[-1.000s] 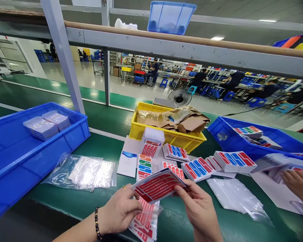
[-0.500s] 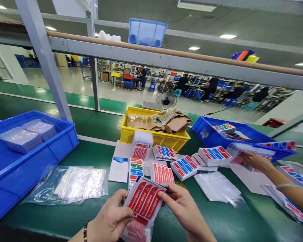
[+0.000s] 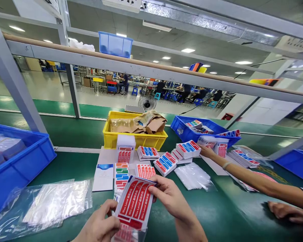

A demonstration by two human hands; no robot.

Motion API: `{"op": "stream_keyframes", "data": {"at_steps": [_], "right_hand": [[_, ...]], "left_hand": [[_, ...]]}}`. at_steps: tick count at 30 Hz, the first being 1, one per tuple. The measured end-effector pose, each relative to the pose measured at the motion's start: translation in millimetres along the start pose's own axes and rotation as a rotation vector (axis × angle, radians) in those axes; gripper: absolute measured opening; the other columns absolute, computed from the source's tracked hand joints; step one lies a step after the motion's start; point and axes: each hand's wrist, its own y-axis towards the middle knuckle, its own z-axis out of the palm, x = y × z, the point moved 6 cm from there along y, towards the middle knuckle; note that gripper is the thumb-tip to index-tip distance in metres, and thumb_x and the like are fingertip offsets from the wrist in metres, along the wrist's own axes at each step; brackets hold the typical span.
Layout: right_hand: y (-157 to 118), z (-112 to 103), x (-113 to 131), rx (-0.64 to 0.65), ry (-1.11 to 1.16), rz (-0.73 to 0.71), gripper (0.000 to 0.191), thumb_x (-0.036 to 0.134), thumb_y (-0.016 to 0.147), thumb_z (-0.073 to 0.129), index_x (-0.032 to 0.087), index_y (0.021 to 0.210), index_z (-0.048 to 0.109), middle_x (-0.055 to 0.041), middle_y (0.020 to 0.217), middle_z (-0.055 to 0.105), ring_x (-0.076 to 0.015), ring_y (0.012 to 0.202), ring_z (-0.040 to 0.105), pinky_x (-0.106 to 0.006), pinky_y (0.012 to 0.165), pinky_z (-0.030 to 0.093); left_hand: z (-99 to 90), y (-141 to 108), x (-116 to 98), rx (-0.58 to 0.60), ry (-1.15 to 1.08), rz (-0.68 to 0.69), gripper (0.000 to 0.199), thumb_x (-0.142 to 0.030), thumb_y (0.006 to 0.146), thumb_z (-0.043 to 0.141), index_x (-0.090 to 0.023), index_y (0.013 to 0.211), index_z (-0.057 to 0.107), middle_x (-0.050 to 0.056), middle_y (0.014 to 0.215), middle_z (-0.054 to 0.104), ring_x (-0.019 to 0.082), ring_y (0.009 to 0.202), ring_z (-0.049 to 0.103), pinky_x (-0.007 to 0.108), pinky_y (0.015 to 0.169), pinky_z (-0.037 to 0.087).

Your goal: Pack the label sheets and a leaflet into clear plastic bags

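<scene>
A: What are the 2 hands doing?
B: The left hand (image 3: 101, 222) pinches the lower left edge of red-and-white printed sheets (image 3: 136, 201), fingers curled nearly closed. The right hand (image 3: 170, 198) grips their top right corner—thumb on the printed face, fingers mostly hidden behind.

A: Where are the sheets?
B: Tilted above the green table (image 3: 164, 222), at the near edge of the view, between both hands. A clear bag (image 3: 141, 234) overlaps their lower end.

A: What lies around them?
B: Just beyond, a white booklet (image 3: 103, 178) with a blue top, and 3 red-and-blue card stacks (image 3: 166, 164). Behind those, a yellow bin (image 3: 138, 140) holds brown paper (image 3: 155, 125). Clear plastic bags (image 3: 58, 201) lie to the left, near a blue bin (image 3: 22, 164).

A: Anyone else?
B: Yes—at right, a co-worker's hand (image 3: 207, 152) reaches to packed sheets (image 3: 221, 148) beside another blue bin (image 3: 183, 131).
</scene>
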Motion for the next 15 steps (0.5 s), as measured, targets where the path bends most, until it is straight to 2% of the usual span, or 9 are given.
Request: {"op": "stream_keyframes", "data": {"at_steps": [3, 6, 9, 12, 15], "right_hand": [[-2, 8, -2, 0.065, -0.078, 0.032, 0.02, 0.031, 0.081, 0.05, 0.011, 0.083, 0.055, -0.0028, 0.07, 0.05, -0.0097, 0.061, 0.046, -0.02, 0.056, 0.039], [-5, 18, -8, 0.088, -0.173, 0.018, 0.021, 0.032, 0.083, 0.048, 0.012, 0.083, 0.055, -0.0035, 0.073, 0.052, -0.0107, 0.064, 0.047, -0.021, 0.059, 0.039], [-9, 21, -11, 0.02, -0.266, -0.057, 0.024, 0.035, 0.085, 0.046, 0.013, 0.085, 0.059, -0.0055, 0.08, 0.058, -0.0139, 0.073, 0.053, -0.023, 0.067, 0.042], [-12, 16, -9, -0.108, -0.334, -0.131, 0.026, 0.036, 0.084, 0.048, 0.014, 0.086, 0.062, -0.0067, 0.082, 0.061, -0.0159, 0.078, 0.057, -0.024, 0.072, 0.044], [-15, 23, -6, -0.052, -0.418, -0.193, 0.026, 0.033, 0.086, 0.046, 0.014, 0.09, 0.063, -0.0079, 0.087, 0.062, -0.0154, 0.08, 0.059, -0.023, 0.073, 0.046]], "left_hand": [[-1.3, 4, -6, 0.032, -0.013, 0.017, 0.02, -0.011, 0.085, 0.038, -0.018, 0.089, 0.057, 0.009, 0.104, 0.046, 0.012, 0.084, 0.048, 0.021, 0.073, 0.043], [-2.8, 6, -7, 0.061, -0.008, -0.03, 0.019, -0.007, 0.082, 0.04, -0.017, 0.091, 0.054, 0.009, 0.103, 0.045, 0.013, 0.091, 0.048, 0.022, 0.077, 0.042], [-5.3, 4, -2, 0.028, -0.004, -0.096, 0.012, -0.007, 0.081, 0.041, -0.014, 0.086, 0.049, 0.007, 0.101, 0.044, 0.012, 0.091, 0.047, 0.023, 0.077, 0.041], [-6.8, 2, 2, -0.023, -0.009, -0.129, 0.005, -0.009, 0.082, 0.045, -0.014, 0.082, 0.047, 0.007, 0.103, 0.045, 0.012, 0.093, 0.048, 0.023, 0.078, 0.041], [-8.6, 5, -1, -0.05, -0.001, -0.087, 0.009, -0.007, 0.08, 0.046, -0.014, 0.084, 0.048, 0.007, 0.102, 0.045, 0.012, 0.092, 0.048, 0.024, 0.078, 0.042]]}}
